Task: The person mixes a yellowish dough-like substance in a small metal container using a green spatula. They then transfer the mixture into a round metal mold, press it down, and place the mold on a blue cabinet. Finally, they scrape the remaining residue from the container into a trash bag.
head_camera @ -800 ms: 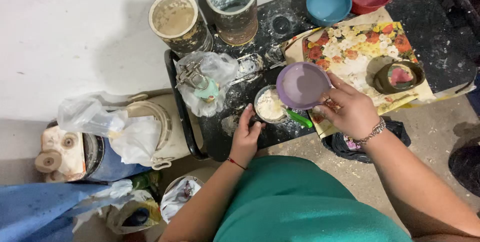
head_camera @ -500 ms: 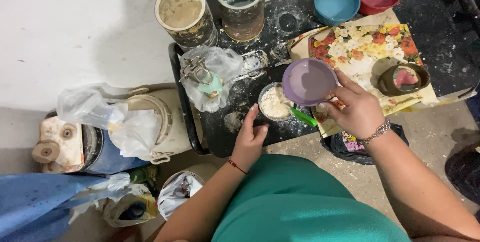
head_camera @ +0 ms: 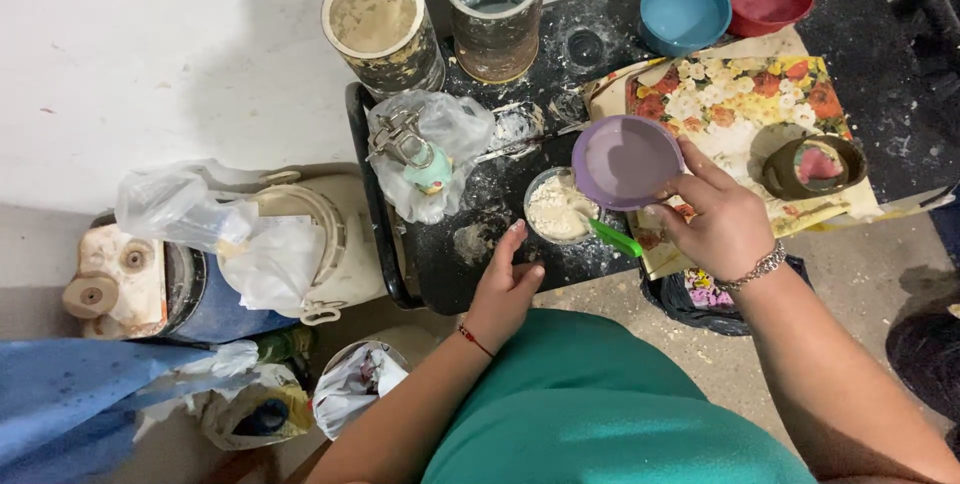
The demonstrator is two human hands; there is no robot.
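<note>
a purple bowl [head_camera: 626, 161] is held tilted by the right hand [head_camera: 722, 220] above a small cup of pale paste [head_camera: 556, 206]. a green stick [head_camera: 612, 236] is seen under that hand. the left hand [head_camera: 506, 282] is rested beside the cup, fingers loosely curled.

Left hand [head_camera: 508, 284]: forearm extended forward, palm down, fingers loosely together, grip empty. Right hand [head_camera: 718, 219]: forearm angled inward, bracelet at wrist, fingers curled, thumb forward, grip closed.
</note>
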